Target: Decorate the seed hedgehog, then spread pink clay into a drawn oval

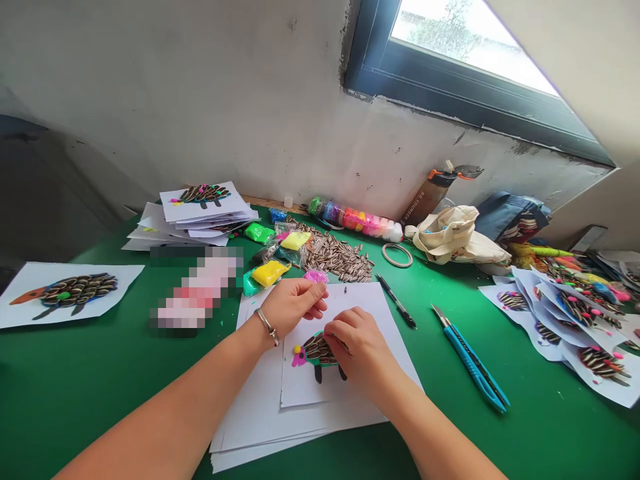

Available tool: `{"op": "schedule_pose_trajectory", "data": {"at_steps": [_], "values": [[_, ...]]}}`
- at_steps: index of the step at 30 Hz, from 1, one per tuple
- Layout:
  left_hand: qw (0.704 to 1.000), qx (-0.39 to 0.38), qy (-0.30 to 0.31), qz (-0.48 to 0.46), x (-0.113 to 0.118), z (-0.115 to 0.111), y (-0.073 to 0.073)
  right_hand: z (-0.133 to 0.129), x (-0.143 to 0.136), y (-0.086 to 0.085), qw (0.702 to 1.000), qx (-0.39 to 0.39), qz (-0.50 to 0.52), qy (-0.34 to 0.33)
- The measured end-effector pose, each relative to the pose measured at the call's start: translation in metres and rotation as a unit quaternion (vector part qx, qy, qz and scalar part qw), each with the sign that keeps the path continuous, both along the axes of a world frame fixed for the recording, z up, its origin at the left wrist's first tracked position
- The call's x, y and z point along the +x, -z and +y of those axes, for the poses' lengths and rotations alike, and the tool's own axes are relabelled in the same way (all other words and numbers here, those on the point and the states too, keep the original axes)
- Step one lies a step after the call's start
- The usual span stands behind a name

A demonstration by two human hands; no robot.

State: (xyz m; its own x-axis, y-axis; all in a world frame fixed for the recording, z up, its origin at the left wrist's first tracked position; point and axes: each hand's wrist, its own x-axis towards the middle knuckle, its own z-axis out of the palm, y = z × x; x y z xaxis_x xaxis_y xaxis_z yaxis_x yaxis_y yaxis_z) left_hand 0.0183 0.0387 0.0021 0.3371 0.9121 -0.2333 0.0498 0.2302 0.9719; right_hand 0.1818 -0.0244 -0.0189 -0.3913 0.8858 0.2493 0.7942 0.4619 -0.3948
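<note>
My left hand point(296, 303), with a silver bracelet at the wrist, is closed in a pinch above the paper. Whatever its fingers hold, if anything, is too small to make out. Just behind its fingertips shows a pink clay lump point(316, 275). My right hand point(357, 343) is pinched over a seed animal picture point(313, 350), covering its right part; anything in the fingertips is hidden. This animal has striped sunflower seeds on a green body, a pink head with a yellow dot, and dark legs. Its sheet point(305, 393) lies on a white paper stack point(250, 420).
Behind the hands lie loose sunflower seeds point(340, 257) and yellow clay packets point(270, 273). To the right are a black pen point(396, 301), a blue utility knife point(470, 360) with its blade showing, and a tape roll point(397, 255). Finished pictures point(200, 210) are piled at left.
</note>
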Motion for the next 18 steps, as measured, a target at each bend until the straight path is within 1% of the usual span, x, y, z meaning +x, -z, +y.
{"op": "schedule_pose_trajectory", "data": {"at_steps": [8, 12, 18], "values": [[1.000, 0.002, 0.003, -0.001, -0.0004, 0.0000, -0.0008, -0.0006, 0.0030, -0.0008, 0.999, -0.024, 0.033, -0.005], [1.000, 0.003, 0.004, 0.003, 0.0000, 0.0000, -0.0021, -0.0004, 0.0053, -0.0004, 0.999, -0.015, 0.043, 0.004], [1.000, 0.004, 0.000, 0.002, 0.0004, -0.0006, -0.0023, 0.0001, 0.0066, -0.0003, 0.999, -0.013, 0.046, -0.014]]}}
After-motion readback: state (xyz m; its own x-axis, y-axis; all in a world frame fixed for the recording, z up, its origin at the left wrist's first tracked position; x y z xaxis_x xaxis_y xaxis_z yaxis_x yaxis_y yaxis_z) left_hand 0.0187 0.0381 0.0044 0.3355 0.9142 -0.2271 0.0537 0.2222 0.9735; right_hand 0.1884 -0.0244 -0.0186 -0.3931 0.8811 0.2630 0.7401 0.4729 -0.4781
